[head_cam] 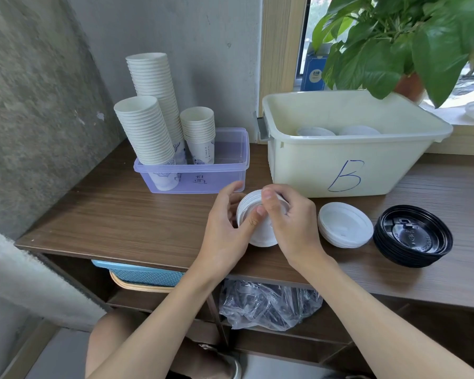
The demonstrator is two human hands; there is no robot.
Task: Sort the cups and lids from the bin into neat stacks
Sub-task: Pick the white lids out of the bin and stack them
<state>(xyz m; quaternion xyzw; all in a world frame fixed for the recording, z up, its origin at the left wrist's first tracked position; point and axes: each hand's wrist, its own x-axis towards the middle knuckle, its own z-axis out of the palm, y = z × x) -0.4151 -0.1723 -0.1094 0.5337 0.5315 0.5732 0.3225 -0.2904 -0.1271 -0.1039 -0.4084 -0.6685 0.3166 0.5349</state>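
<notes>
Both hands hold a tilted stack of white lids just above the wooden table. My left hand grips the stack from the left, thumb across its face. My right hand curls over its top and right side. A second white lid stack lies flat to the right, then a black lid stack. The cream bin marked B stands behind and holds a few white lids. Three stacks of paper cups stand in a clear purple box at the back left.
A potted plant overhangs the bin's right end by the window. A concrete wall closes off the left side. Under the table sit a blue basket and a clear plastic bag of dark lids.
</notes>
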